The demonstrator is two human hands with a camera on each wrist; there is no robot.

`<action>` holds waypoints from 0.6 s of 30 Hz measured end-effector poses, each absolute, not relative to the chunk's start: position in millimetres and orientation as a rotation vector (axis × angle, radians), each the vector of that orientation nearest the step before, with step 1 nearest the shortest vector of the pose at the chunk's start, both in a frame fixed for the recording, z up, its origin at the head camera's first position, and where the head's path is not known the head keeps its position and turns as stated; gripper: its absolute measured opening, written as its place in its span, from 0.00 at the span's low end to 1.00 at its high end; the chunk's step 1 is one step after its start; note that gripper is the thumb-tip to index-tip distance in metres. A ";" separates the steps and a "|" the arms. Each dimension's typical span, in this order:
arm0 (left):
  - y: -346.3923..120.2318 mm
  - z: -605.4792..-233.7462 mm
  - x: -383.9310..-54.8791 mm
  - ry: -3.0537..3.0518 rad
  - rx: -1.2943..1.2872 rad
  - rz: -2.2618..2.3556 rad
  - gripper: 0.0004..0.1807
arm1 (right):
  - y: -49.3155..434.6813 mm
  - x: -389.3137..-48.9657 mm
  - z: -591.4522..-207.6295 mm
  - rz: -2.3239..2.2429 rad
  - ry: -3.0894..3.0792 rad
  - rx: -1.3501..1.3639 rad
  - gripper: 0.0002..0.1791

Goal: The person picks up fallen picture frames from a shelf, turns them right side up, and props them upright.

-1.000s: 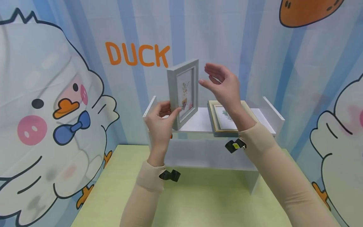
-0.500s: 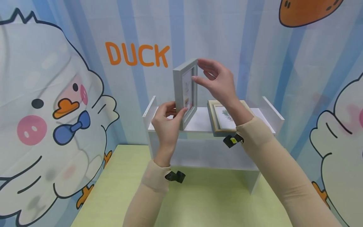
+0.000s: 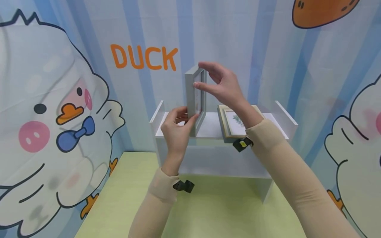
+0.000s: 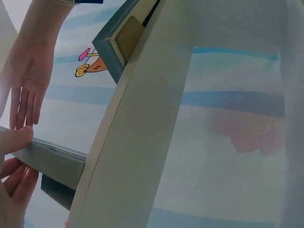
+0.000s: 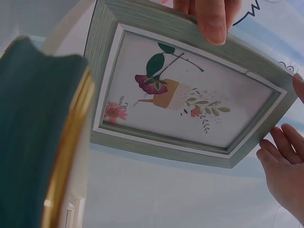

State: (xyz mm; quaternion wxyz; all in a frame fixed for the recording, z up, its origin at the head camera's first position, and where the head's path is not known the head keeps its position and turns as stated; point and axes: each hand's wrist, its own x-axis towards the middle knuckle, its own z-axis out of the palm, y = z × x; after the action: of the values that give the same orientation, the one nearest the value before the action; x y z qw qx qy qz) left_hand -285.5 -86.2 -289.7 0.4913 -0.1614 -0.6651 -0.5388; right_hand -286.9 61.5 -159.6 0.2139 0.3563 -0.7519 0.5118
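A grey-green picture frame stands upright, nearly edge-on in the head view, with its lower end at the white shelf. My left hand pinches its near side edge low down, thumb in front. At the upper far corner my right hand holds the frame, thumb on the front and fingers over the top. The right wrist view shows the floral print inside the frame. On the shelf's right half lies a gold-edged picture frame with a leaf print, partly hidden by my right forearm.
The white shelf unit has raised side panels at both ends and stands on a pale green-yellow table. Behind it hangs a striped blue curtain with cartoon ducks.
My right hand has moved left and taken hold of the picture frame's upper corner. The frame has shifted a little right and turned more edge-on; my left hand has kept its grip.
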 end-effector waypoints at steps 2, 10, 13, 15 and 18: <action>-87.9 -290.4 -285.9 -1.621 -0.410 -1.342 0.15 | 60.9 -286.2 -158.6 1.393 -2.099 0.988 0.31; -89.9 -289.5 -283.1 -1.642 -0.452 -1.483 0.17 | 62.7 -289.6 -157.6 1.331 -2.125 1.021 0.30; -88.2 -283.6 -274.6 -1.653 -0.477 -1.522 0.17 | 65.0 -301.1 -161.2 1.326 -2.110 1.050 0.30; -86.8 -279.1 -268.1 -1.658 -0.493 -1.538 0.17 | 67.2 -311.8 -165.1 1.319 -2.097 1.070 0.31; -85.1 -275.4 -263.0 -1.658 -0.514 -1.539 0.17 | 70.9 -326.4 -170.2 1.289 -2.087 1.089 0.31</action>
State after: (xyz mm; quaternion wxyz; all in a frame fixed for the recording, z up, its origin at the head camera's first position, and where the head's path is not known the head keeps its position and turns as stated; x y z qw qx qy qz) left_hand -263.0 -85.1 -275.4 0.3994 -0.2032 -0.6551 -0.6083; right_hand -326.4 70.9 -170.2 0.2266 0.3953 -0.7573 0.4678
